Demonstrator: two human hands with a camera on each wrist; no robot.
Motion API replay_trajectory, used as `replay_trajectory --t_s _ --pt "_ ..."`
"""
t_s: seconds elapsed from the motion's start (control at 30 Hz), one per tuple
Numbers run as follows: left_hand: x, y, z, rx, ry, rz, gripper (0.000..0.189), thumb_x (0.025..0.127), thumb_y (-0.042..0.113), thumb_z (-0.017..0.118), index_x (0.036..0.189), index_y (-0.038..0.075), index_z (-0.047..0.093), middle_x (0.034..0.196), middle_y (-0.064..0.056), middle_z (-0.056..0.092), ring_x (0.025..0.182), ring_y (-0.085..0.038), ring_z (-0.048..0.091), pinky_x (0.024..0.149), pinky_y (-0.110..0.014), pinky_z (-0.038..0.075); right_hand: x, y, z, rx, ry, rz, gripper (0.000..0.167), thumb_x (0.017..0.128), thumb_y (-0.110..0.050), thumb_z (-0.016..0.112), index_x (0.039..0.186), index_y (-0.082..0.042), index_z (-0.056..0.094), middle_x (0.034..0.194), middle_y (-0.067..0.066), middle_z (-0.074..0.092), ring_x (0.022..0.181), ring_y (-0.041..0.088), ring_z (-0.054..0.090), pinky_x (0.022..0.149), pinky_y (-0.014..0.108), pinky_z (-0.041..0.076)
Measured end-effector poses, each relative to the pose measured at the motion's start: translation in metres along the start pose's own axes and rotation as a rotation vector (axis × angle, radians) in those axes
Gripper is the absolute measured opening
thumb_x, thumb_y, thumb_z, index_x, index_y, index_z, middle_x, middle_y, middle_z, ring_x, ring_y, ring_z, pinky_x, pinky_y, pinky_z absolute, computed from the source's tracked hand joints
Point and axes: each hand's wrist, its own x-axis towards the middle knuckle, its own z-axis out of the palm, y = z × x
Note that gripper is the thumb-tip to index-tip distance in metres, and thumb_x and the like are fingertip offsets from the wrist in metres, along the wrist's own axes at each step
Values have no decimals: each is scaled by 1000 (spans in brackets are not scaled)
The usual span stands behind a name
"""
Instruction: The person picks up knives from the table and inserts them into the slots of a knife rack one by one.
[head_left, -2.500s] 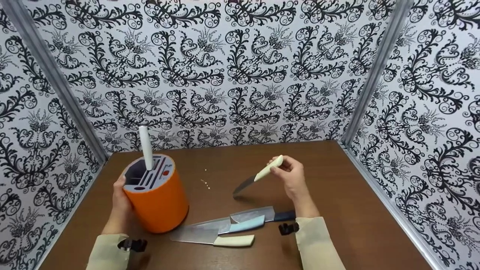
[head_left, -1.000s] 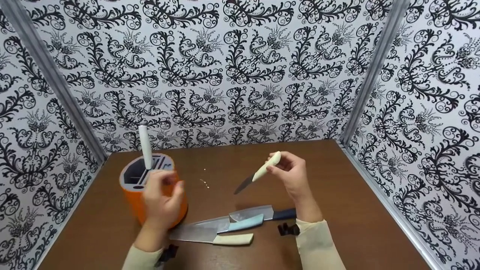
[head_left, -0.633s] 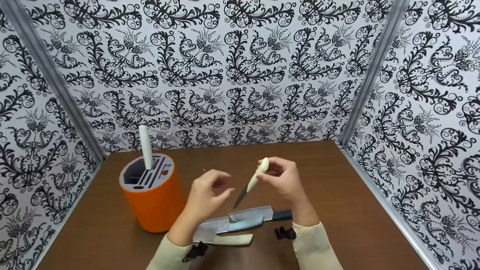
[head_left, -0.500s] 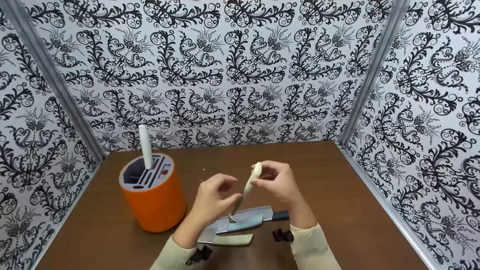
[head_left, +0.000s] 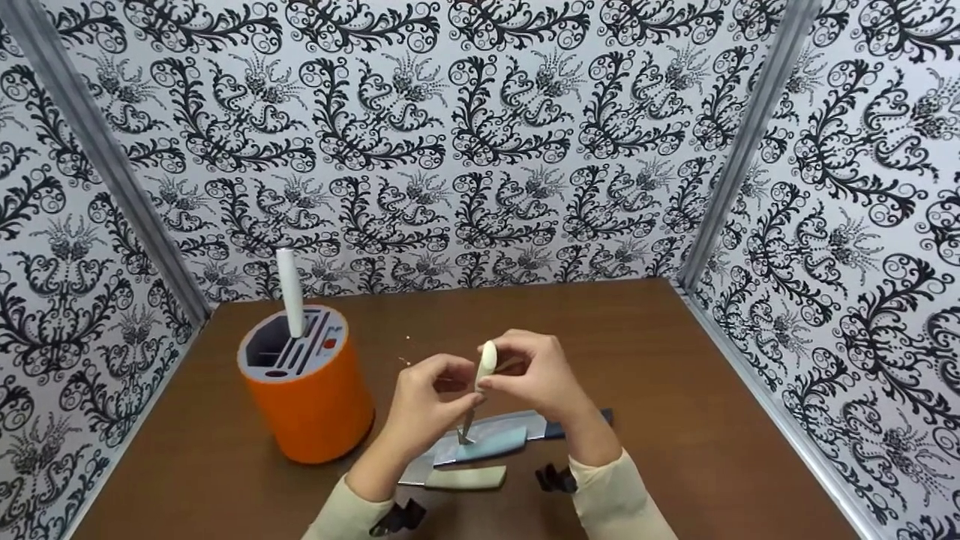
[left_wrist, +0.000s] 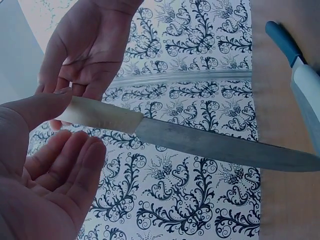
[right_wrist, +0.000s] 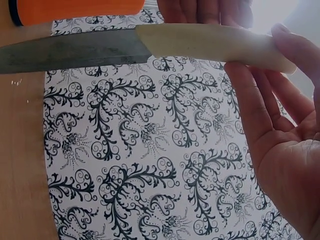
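A knife with a cream handle [head_left: 486, 364] hangs blade down above the table. My right hand [head_left: 540, 371] pinches that handle near its end, thumb on one side and fingers on the other. My left hand [head_left: 424, 397] is beside the handle; in the left wrist view its thumb overlaps the handle's end, while the loosely bent fingers [left_wrist: 82, 160] stand apart below it. The knife's blade [left_wrist: 215, 145] shows in full there. Beneath the hands lie a light-blue-handled knife [head_left: 491, 444], a second cream-handled knife [head_left: 466, 478] and a dark-blue-handled knife [head_left: 555, 430], partly hidden by the right hand.
At left stands an orange knife block [head_left: 315, 412] with a grey slotted top, one white-handled knife [head_left: 290, 292] upright in it. Small pale crumbs [head_left: 406, 361] lie on the brown table [head_left: 637, 337]. Patterned walls [head_left: 480, 150] enclose the back and sides.
My left hand has left the orange block and moved right to the held knife. My right hand has carried that knife left and lower, turning its blade from slanted to nearly upright.
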Motion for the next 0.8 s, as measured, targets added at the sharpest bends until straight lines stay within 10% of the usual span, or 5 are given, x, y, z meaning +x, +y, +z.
replay_trajectory --t_s 0.8 --pt "0 -2 -7 -63 14 82 28 84 7 90 107 15 79 99 5 78 90 -12 77 82 -32 67 -1 -7 19 -29 -4 -19 32 83 -11 91 112 -5 80 97 6 68 90 15 75 77 32 67"
